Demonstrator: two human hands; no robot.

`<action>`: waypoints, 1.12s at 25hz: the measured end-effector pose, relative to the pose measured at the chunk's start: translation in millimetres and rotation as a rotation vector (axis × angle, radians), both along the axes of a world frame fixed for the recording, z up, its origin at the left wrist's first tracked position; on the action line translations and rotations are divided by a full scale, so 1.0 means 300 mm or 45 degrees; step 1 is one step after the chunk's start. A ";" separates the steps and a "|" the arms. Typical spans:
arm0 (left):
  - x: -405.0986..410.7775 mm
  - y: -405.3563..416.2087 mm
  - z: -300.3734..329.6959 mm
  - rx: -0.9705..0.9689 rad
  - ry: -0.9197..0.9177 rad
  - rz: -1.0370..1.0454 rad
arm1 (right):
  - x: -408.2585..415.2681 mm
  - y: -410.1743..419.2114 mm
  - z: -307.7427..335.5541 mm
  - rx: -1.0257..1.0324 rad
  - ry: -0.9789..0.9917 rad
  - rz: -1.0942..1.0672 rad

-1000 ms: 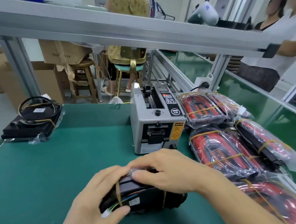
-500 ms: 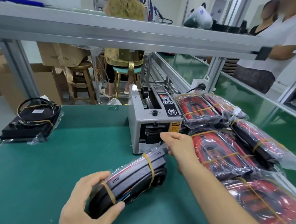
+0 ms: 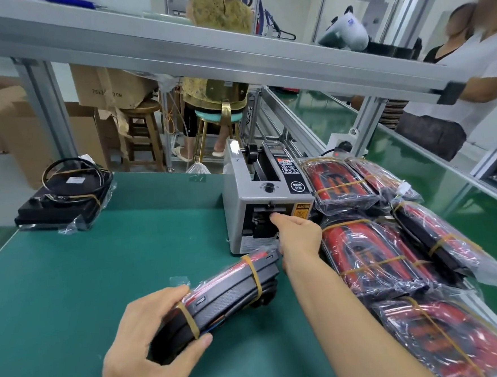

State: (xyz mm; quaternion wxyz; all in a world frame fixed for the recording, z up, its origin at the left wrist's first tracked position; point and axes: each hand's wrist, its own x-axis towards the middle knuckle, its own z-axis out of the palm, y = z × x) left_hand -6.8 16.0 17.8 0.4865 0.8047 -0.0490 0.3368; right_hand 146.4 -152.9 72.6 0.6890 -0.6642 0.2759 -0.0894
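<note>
Gripping the near end of the bagged black unit (image 3: 228,290), the left grip (image 3: 146,342) has its fingers curled over the top and its thumb pressed under the lower edge, much as half a second ago. A second ago both grips lay on the unit. The right grip (image 3: 297,235) has since left it and moved up from the lower front of the tape dispenser (image 3: 260,199) to the outlet slot, where its fingertips (image 3: 275,217) now touch. The thumb is hidden, so I cannot tell whether this grip pinches anything.

The unit sits near the middle of the desk's (image 3: 100,272) near edge, tilted. Its far end is raised toward the dispenser's base and its near end is held in the left grip. It is long and black with a textured face and a red strip along its upper side. Clear film wraps it, and two yellow rubber bands (image 3: 255,276) cross it, one near each end. Coloured wires show at the end by the thumb.

A pile of bagged red-and-black units (image 3: 378,255) lies along the desk's right edge, just beside the dispenser.
</note>
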 end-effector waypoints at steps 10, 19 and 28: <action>0.025 -0.060 -0.008 -0.129 0.051 0.092 | -0.144 -0.109 0.093 0.196 -0.156 0.414; -0.012 -0.064 0.038 -0.165 0.124 0.048 | -0.408 0.040 0.096 -0.432 -0.334 1.017; -0.022 -0.072 0.054 -0.122 0.122 0.073 | -0.409 0.076 0.051 -0.606 -0.307 0.824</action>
